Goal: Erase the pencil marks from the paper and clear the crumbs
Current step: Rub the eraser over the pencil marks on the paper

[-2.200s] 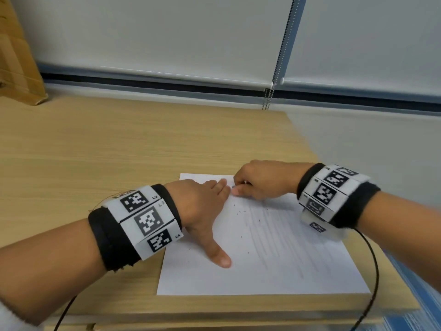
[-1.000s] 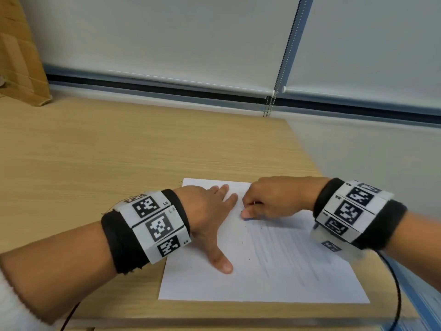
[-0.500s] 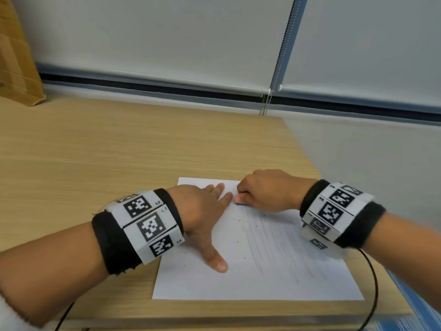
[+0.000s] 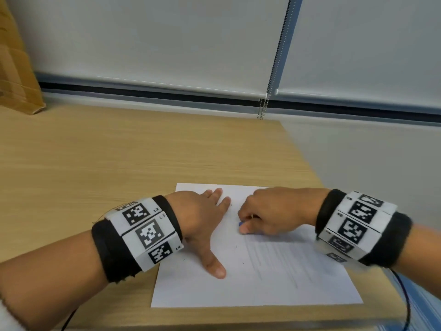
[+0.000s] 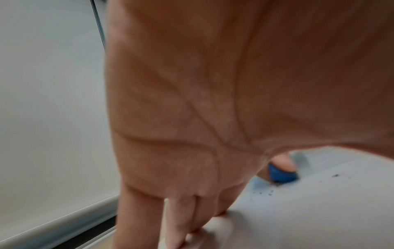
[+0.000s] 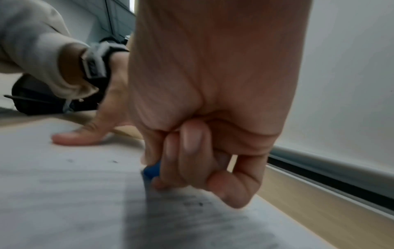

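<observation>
A white sheet of paper (image 4: 262,278) with faint grey pencil lines lies at the near right corner of the wooden table (image 4: 119,158). My left hand (image 4: 205,220) presses flat on the sheet's upper left part, fingers straight, thumb spread toward me. My right hand (image 4: 260,218) pinches a small blue eraser (image 4: 240,224) against the paper near its top middle; the eraser (image 5: 281,174) also shows under the fingertips in the left wrist view and as a blue eraser (image 6: 151,169) in the right wrist view. Dark crumbs (image 4: 236,246) are scattered on the paper (image 6: 64,193).
The table's right edge (image 4: 307,161) runs close to the paper. A cardboard box (image 4: 16,75) stands at the far left. White roller blinds with a bead chain (image 4: 274,68) hang behind the table. A black cable (image 4: 405,302) trails from my right wrist.
My right hand has been rubbing the eraser back and forth near the top of the sheet; it now sits slightly lower and further right than half a second ago. My left hand stays pressed on the paper.
</observation>
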{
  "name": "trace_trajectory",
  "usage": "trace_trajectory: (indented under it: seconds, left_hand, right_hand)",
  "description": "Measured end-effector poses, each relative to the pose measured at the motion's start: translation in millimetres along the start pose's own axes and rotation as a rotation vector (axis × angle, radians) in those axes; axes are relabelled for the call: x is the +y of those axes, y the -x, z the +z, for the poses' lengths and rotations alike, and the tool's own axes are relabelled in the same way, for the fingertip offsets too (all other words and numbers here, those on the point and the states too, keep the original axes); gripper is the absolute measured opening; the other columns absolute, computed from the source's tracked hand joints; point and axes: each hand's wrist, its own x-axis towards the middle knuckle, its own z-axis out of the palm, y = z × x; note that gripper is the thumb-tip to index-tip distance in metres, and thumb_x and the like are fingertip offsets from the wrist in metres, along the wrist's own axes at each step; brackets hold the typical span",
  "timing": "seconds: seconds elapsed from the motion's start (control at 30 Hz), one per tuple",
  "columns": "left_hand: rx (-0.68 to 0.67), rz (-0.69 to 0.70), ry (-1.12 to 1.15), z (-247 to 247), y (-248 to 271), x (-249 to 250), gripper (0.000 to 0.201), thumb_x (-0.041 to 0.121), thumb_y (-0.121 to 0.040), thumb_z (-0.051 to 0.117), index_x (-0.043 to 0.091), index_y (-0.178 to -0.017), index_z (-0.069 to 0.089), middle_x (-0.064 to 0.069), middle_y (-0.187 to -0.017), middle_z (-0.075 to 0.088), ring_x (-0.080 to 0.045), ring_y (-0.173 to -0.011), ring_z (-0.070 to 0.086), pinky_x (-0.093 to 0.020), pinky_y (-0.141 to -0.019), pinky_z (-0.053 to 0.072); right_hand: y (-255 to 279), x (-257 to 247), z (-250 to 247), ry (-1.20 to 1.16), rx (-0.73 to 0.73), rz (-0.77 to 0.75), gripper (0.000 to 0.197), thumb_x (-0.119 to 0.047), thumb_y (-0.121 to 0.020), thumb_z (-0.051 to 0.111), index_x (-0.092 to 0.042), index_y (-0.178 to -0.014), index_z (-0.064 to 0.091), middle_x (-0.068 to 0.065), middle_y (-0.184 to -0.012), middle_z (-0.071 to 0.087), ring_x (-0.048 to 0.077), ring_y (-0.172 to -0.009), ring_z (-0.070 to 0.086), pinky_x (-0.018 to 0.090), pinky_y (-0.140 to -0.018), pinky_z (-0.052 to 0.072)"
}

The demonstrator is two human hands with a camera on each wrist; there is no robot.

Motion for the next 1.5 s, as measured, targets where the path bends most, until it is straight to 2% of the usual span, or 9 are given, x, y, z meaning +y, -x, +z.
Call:
trace_trajectory:
  seconds: [0.23,0.4,0.57,0.73,0.9,1.07,1.23,1.37,1.5]
  left_hand:
    - [-0.016,-0.017,-0.016,-2.7,0.8,1.7,0.137,0.073,-0.066,0.068,0.02,-0.147,-0.029,-0.001,-0.155,-0.032,-0.019,-0.148,-0.013,-0.043,-0.119,0.015]
    - [0.002,-0.004,0.002,1.1,-4.0,-1.6,0.139,0.075,-0.061,0.071,0.028,-0.146,-0.029,-0.002,-0.156,-0.032,-0.02,-0.148,-0.012,-0.045,-0.118,0.017]
    - [-0.004,-0.017,-0.003,0.7,-3.7,-2.3,0.139,0.074,-0.061,0.071,0.03,-0.146,-0.029,-0.002,-0.156,-0.03,-0.019,-0.148,-0.01,-0.046,-0.118,0.019]
    - [-0.013,-0.019,-0.011,0.7,-6.3,-1.0,0.139,0.074,-0.061,0.071,0.028,-0.146,-0.03,-0.003,-0.156,-0.031,-0.02,-0.148,-0.012,-0.045,-0.118,0.019]
    - [0.007,-0.012,-0.014,1.8,-6.6,-4.4,0.14,0.077,-0.057,0.07,0.033,-0.147,-0.028,-0.001,-0.158,-0.027,-0.018,-0.149,-0.007,-0.046,-0.116,0.024]
    - [-0.015,-0.025,-0.017,-0.3,-6.7,-1.3,0.14,0.076,-0.059,0.07,0.03,-0.146,-0.03,-0.002,-0.156,-0.031,-0.019,-0.149,-0.01,-0.045,-0.118,0.019]
    - [-0.011,-0.033,-0.035,-0.4,-3.3,-0.9,0.139,0.076,-0.06,0.069,0.029,-0.146,-0.03,-0.002,-0.157,-0.03,-0.018,-0.149,-0.009,-0.046,-0.118,0.019]
    - [-0.028,-0.034,-0.015,-1.8,-3.3,1.0,0.138,0.075,-0.061,0.07,0.03,-0.146,-0.03,-0.002,-0.156,-0.031,-0.019,-0.148,-0.011,-0.045,-0.118,0.018]
    - [-0.028,-0.047,-0.03,-2.0,-2.2,1.2,0.138,0.075,-0.062,0.069,0.028,-0.146,-0.03,-0.003,-0.157,-0.03,-0.02,-0.149,-0.01,-0.045,-0.118,0.018]
  right_hand:
    - [-16.1,3.7,-9.5,0.107,0.17,0.061,0.036,-0.046,-0.098,0.04,-0.021,-0.074,0.05,-0.006,-0.066,0.05,0.014,-0.061,0.048,0.03,-0.053,0.033]
    - [18.3,-12.2,7.8,0.017,-0.013,-0.053,0.036,-0.047,-0.096,0.044,-0.026,-0.067,0.046,-0.008,-0.064,0.05,0.021,-0.07,0.052,0.034,-0.066,0.041]
    - [3.3,-7.9,1.9,0.113,0.19,0.031,0.036,-0.049,-0.098,0.039,-0.022,-0.074,0.047,-0.009,-0.061,0.041,0.02,-0.068,0.045,0.032,-0.056,0.029]
    - [20.5,-17.6,9.2,0.033,0.063,-0.048,0.031,-0.046,-0.097,0.042,-0.024,-0.076,0.05,-0.008,-0.062,0.046,0.014,-0.061,0.044,0.032,-0.061,0.034]
    - [0.1,-15.5,-3.7,0.091,0.185,0.062,0.034,-0.045,-0.098,0.04,-0.026,-0.07,0.039,-0.008,-0.065,0.04,0.021,-0.071,0.045,0.031,-0.059,0.031]
    - [30.2,-24.4,16.0,-0.011,0.022,-0.079,0.033,-0.044,-0.097,0.043,-0.017,-0.083,0.056,0.001,-0.077,0.062,0.022,-0.072,0.055,0.037,-0.07,0.045]
    - [18.4,-22.3,9.3,0.05,0.138,0.012,0.036,-0.047,-0.098,0.04,-0.018,-0.084,0.055,-0.003,-0.071,0.05,0.024,-0.075,0.053,0.034,-0.067,0.04]
    - [42.3,-28.5,24.3,0.015,0.057,-0.074,0.034,-0.045,-0.099,0.039,-0.018,-0.083,0.054,-0.008,-0.061,0.044,0.011,-0.057,0.041,0.033,-0.061,0.034]
    - [34.5,-32.5,12.5,0.097,0.099,-0.043,0.036,-0.048,-0.098,0.039,-0.019,-0.08,0.052,-0.007,-0.064,0.047,0.018,-0.063,0.045,0.033,-0.064,0.036]
